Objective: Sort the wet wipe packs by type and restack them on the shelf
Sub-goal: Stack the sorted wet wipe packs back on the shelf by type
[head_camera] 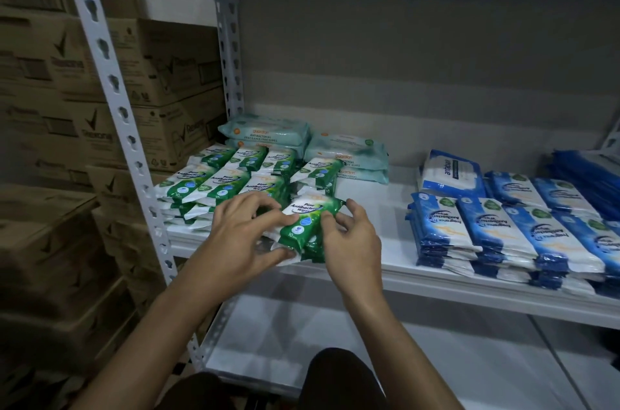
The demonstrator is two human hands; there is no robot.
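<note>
A small stack of green pine antibacterial wipe packs (303,225) lies at the front of the white shelf (396,262). My left hand (241,238) grips its left side with thumb under and fingers on top. My right hand (349,235) pinches its right side. Behind it stand rows of the same green packs (228,181). Pale teal antibacterial packs (345,149) are stacked at the back. Blue fragrance-free packs (496,235) sit in stacks on the right, with a blue-and-white pack (449,173) behind them.
Brown cardboard boxes (100,81) fill the space left of the perforated metal upright (117,97). A lower white shelf (402,352) lies beneath. Darker blue packs (590,174) sit at the far right. My knees show at the bottom edge.
</note>
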